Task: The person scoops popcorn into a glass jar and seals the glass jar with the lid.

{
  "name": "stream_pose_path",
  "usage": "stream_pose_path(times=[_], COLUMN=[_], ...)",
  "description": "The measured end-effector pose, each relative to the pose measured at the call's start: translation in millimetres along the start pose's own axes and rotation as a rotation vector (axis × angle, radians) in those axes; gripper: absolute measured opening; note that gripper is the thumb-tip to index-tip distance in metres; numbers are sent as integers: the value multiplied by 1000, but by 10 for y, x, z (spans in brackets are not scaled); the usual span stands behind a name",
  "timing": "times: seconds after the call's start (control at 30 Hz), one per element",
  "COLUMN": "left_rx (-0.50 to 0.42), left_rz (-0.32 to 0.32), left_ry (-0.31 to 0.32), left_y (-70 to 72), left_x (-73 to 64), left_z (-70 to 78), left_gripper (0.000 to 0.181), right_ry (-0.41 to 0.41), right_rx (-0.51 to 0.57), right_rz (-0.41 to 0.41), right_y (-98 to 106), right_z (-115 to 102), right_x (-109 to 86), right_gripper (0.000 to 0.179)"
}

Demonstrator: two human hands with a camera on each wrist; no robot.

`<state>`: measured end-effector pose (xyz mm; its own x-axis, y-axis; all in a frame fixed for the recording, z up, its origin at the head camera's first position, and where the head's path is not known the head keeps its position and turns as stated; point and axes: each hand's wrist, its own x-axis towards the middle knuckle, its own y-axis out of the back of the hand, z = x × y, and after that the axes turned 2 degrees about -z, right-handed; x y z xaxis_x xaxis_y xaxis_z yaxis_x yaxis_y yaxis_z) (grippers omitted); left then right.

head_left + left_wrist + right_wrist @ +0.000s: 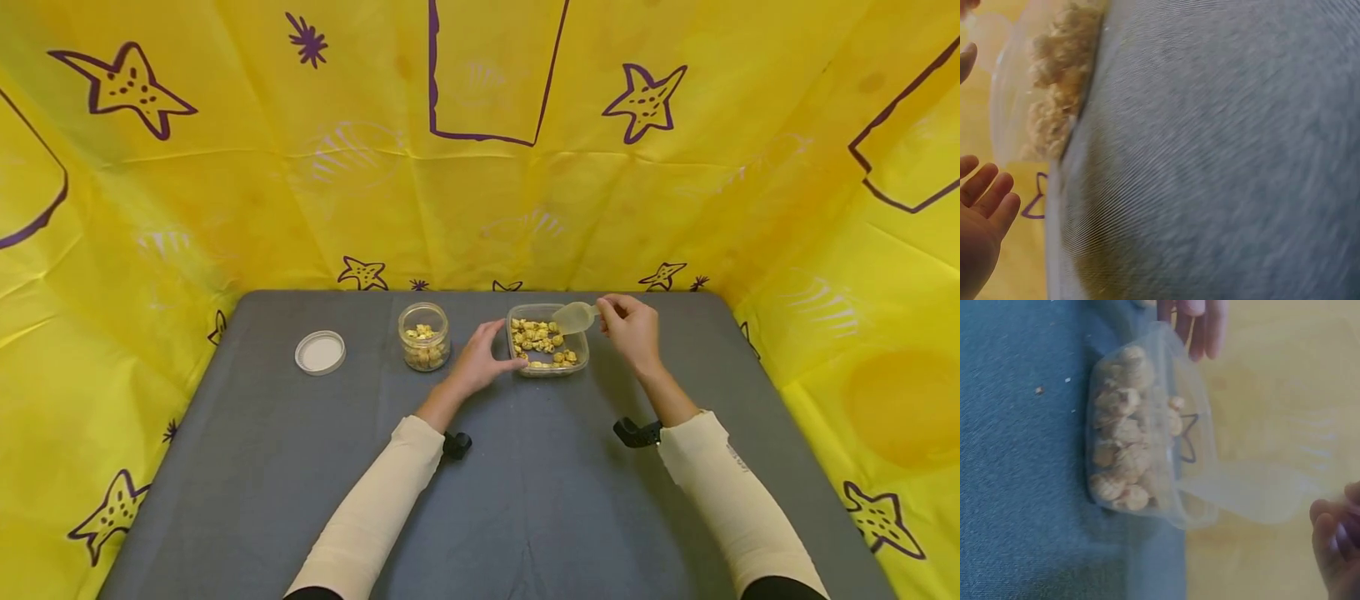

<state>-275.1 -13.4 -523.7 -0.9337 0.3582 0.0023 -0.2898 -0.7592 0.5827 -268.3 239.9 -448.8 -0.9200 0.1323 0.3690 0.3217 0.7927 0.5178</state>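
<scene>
A clear plastic container [550, 372] with caramel-coloured popcorn [534, 335] in it sits near the back of the table. My right hand [632, 331] pinches the handle of a translucent scoop [575, 318], whose bowl hangs over the container's right part. In the right wrist view, the tip of the scoop [1254, 490] reaches the container's rim; it looks empty there, though blurred. At the container's left side is my left hand [480, 361], fingers extended and thumb by the near left corner. Whether that thumb touches the rim, I cannot tell.
A clear jar [425, 357] partly filled with popcorn stands uncapped left of my left hand. Farther left lies a round lid [320, 352] with a white inside. Yellow patterned cloth [480, 208] walls the grey table [517, 500] at the back and sides. Small crumbs [1039, 390] dot the tabletop.
</scene>
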Motion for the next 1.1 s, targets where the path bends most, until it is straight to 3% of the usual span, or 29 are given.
stream_pose_path(times=[0.17,0.23,0.3,0.4,0.47,0.6,0.9,1.0,1.1], left_rx=[-25,-24,-25,-23,-17,-1,13,18,20], left_rz=[-9,-13,-19,-23,-26,-31,-29,-30,-29], left_ry=[13,17,19,18,18,9,-4,-8,-8], left_y=[-101,-121,-132,-139,-141,-136,-140,-141,-141], left_x=[31,28,22,16,16,26,47,53,58], left_z=[-34,-47,-52,-60,-67,-91,-128,-131,-133], left_gripper=[96,97,97,97,97,97,99,100,100], right_ry=[326,415,465,456,406,203,-297,-393,-437], right_rx=[-208,-251,-293,-293,-273,-128,404,548,597], right_rz=[-17,-38,-56,-83,-74,-14,-30,-43,-107], right_y=[-71,-102,-127,-148,-162,-183,-222,-241,-254], right_z=[39,41,53,66,100,186,363,437,485], right_x=[-47,-67,-79,-83,-68,-33,-47,-45,-58], right_gripper=[13,11,10,11,12,16,32,36,38])
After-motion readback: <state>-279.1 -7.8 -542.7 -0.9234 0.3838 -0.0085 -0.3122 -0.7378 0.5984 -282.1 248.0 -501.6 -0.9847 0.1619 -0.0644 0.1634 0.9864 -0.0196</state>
